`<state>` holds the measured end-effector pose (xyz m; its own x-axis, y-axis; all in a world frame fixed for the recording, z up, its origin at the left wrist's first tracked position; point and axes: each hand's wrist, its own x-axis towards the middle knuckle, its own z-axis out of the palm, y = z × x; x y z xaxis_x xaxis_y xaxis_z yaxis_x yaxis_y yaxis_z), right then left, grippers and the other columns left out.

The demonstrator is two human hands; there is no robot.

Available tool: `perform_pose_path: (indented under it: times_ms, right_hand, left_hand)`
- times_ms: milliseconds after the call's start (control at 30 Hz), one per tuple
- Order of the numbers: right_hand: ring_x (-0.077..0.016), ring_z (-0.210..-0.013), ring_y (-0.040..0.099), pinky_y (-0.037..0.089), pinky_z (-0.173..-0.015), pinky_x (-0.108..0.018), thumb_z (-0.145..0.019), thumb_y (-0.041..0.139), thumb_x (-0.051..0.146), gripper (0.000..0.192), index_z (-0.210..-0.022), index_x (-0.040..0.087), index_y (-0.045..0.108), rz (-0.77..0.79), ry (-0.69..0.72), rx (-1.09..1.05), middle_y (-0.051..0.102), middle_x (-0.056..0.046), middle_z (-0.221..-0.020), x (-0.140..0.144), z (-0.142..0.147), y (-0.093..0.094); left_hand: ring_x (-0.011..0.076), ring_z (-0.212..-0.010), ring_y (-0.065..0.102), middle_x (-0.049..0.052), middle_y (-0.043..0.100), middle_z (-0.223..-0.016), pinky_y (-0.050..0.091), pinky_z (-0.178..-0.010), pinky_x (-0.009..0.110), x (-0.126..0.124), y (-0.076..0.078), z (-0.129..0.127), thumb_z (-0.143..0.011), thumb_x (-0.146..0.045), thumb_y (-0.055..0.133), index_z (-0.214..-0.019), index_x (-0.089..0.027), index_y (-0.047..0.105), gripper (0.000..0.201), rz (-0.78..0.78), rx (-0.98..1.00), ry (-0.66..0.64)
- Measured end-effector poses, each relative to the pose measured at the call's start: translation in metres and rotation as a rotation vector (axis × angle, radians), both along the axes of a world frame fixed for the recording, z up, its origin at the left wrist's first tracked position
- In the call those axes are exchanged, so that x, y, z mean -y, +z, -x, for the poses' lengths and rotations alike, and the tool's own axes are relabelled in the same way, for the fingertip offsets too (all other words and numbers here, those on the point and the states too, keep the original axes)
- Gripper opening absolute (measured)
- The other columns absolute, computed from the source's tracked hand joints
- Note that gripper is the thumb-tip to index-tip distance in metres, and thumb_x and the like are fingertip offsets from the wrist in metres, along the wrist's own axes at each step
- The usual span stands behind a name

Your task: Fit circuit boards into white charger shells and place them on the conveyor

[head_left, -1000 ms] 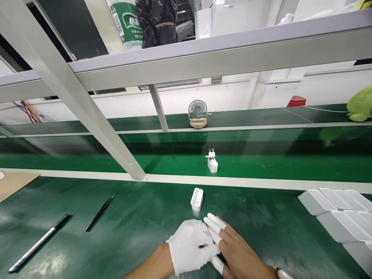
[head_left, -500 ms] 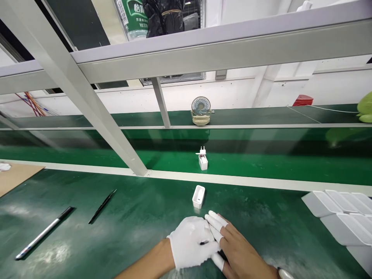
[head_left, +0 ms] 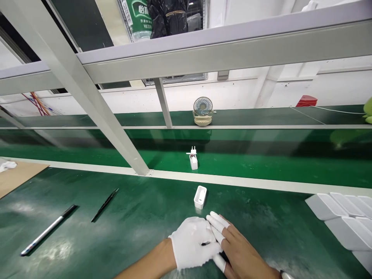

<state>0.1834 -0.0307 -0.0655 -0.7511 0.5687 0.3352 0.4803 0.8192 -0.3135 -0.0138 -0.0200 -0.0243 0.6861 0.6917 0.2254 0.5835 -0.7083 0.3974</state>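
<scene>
My left hand [head_left: 193, 242], in a white glove, is closed with its fingers bent in toward my right hand. My right hand [head_left: 236, 248] wears white finger cots; its fingers are pressed together over the left fingertips, the thumb on the near side. The two hands touch, and whatever may lie between them is hidden. Just beyond them, on the green table, stands a small open white plastic case [head_left: 200, 197]. Farther off, on the green belt, sits a similar white case [head_left: 193, 162] with a two-pin plug part [head_left: 193, 150] on top.
To the left lie black tweezers [head_left: 104, 205] and a silver-and-black pen-like rod [head_left: 48, 231]. White bins [head_left: 345, 228] are stacked at the right. A slanted metal post [head_left: 113, 135] meets the pale table edge strip. A small fan [head_left: 202, 111] stands behind the belt.
The white case with the plug part has travelled left along the belt. My view has shifted slightly; both hands keep the same pose, and the nearer case stays put.
</scene>
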Motion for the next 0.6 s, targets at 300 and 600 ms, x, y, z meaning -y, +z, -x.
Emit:
perform_pose_path:
  times_ms: [300, 600]
  right_hand:
    - [-0.0295, -0.104, 0.063, 0.042, -0.11, -0.052, -0.081, 0.058, 0.02, 0.005, -0.077, 0.021, 0.06, 0.068, -0.006, -0.021, 0.066, -0.009, -0.09, 0.001, -0.002, -0.012]
    - [-0.0339, -0.097, 0.061, 0.051, -0.089, -0.053, -0.074, 0.059, 0.014, 0.008, -0.077, 0.022, 0.058, -0.02, 0.022, 0.022, 0.064, -0.011, -0.088, -0.002, -0.005, -0.024]
  left_hand:
    - [0.0092, -0.046, 0.035, -0.005, 0.04, -0.045, 0.029, -0.047, 0.027, 0.0, 0.003, 0.0, -0.081, -0.021, 0.06, -0.049, -0.018, 0.046, 0.035, 0.028, -0.044, 0.012]
    - [0.009, -0.045, 0.042, -0.005, 0.056, -0.052, 0.032, -0.046, 0.027, 0.002, 0.009, 0.0, -0.066, -0.027, 0.072, -0.051, -0.019, 0.048, 0.03, -0.005, -0.118, -0.092]
